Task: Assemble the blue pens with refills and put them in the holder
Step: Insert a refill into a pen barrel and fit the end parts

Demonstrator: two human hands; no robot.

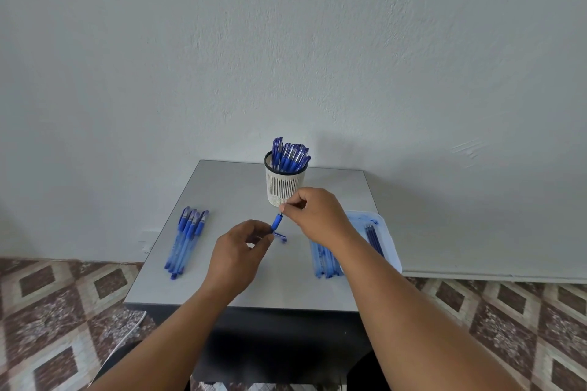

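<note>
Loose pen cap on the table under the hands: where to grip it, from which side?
Probably pinch the cap across its short body from above. It lies flat on the table, clip to one side, just right of the left hand. The near-right side looks freest; the holder stands behind.

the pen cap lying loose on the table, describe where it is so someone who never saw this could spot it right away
Start at the white slotted holder full of blue pens at the back of the grey table. Come toward the person to the two hands; the pen cap lies on the tabletop just below the pen they hold. Unlike the bundles on either side, it is a single short blue piece lying alone.
</note>
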